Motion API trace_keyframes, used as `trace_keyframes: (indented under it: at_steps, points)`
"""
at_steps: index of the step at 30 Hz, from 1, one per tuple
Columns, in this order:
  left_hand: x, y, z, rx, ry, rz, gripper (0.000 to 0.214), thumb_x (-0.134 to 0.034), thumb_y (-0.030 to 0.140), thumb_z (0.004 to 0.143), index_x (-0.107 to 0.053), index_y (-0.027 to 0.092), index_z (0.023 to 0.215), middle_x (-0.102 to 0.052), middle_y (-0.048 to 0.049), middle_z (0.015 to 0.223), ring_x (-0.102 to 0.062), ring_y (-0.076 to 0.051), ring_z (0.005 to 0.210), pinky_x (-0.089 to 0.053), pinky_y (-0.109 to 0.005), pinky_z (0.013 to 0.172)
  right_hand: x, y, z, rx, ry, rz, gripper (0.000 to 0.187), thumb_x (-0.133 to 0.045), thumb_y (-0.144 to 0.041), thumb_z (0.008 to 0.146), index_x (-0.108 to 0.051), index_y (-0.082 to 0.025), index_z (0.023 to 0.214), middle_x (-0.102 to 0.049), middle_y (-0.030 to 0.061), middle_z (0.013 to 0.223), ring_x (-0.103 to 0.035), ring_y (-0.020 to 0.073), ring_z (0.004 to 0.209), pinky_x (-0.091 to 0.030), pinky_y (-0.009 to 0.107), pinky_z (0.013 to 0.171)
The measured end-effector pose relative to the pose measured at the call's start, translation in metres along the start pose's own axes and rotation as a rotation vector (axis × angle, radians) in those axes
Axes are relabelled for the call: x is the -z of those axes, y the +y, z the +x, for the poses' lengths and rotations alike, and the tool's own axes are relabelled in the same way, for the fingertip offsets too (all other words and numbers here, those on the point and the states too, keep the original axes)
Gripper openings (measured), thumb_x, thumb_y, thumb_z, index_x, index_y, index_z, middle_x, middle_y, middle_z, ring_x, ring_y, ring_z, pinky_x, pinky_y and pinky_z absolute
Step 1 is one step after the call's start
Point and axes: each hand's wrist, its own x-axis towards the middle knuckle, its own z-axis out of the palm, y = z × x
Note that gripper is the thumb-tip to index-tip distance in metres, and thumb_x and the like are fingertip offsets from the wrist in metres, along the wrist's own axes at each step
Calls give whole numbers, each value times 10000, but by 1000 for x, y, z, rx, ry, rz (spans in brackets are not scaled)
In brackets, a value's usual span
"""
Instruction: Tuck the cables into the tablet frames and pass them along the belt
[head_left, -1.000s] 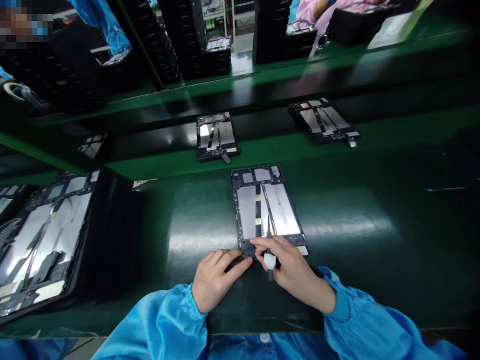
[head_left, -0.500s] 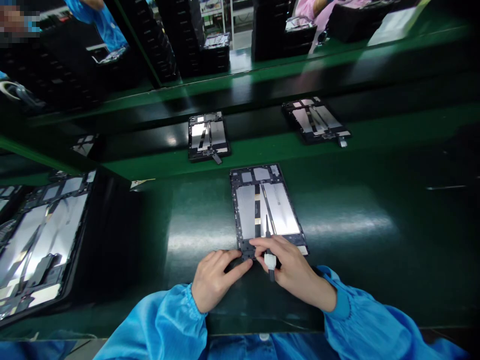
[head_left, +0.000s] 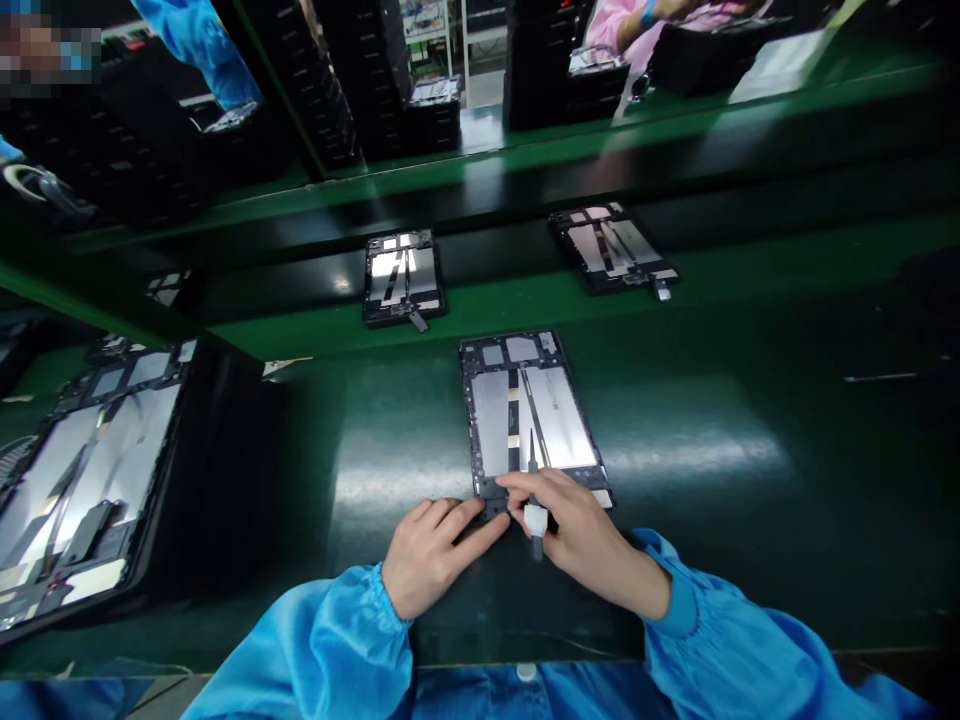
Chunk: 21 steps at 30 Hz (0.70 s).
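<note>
An opened tablet (head_left: 491,415) lies face down on the green bench, its silver inside, dark frame and flat ribbon cables showing. At its lower left corner my left hand (head_left: 435,555) is closed on the edge, with thumb and index fingertip against the frame. My right hand (head_left: 589,540) bends over the bottom edge. Held in it are dark, slim tweezers (head_left: 532,455), pointed end away from me. A small white piece (head_left: 535,520) sits around or against their rear part; I cannot tell which. Index finger and thumb cover part of the tablet's lower edge.
Two more opened tablets, one left (head_left: 405,280) and one right (head_left: 615,250), lie on the strip behind the bench. A black tray (head_left: 161,510) with an opened tablet stands at left. Stacked black trays (head_left: 536,70) and co-workers in blue and pink sleeves are beyond.
Both tablets on the far strip have shifted left. My left thumb has edged slightly right along the frame, towards my right fingers. The tweezers have barely moved.
</note>
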Motion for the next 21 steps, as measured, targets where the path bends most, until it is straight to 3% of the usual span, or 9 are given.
trace_keyframes:
  at_steps: [5,10,16,21]
  points:
    - [0,7,2,41,-1,26,324,-398,126,1003,-581,196,1261,-630,-82,1093,-574,-174,856,-467,-299,695,12,-2,-10,-20,56,68,337,-516,-165,965,-583,-270,1279,-697,49,903,-652,226,844,-542,363,776]
    - [-4,12,0,95,-25,1,320,-419,115,991,-577,182,1261,-609,-94,1106,-569,-185,868,-481,-310,706,19,-5,-30,-186,44,274,339,-463,-269,1011,-567,-308,1330,-623,56,1031,-620,142,707,-563,246,599]
    - [-6,11,-1,105,-24,-31,325,-422,124,991,-570,188,1273,-598,-95,1111,-567,-184,877,-487,-310,718,8,-8,-28,-252,65,268,141,-525,-253,969,-626,-219,1062,-657,44,905,-654,158,734,-547,238,577]
    - [-7,10,-3,107,-25,-43,335,-440,118,984,-559,202,1286,-596,-91,1123,-571,-181,884,-489,-308,735,10,-7,-27,-248,74,215,124,-523,-249,961,-634,-200,984,-665,39,830,-636,145,639,-511,238,529]
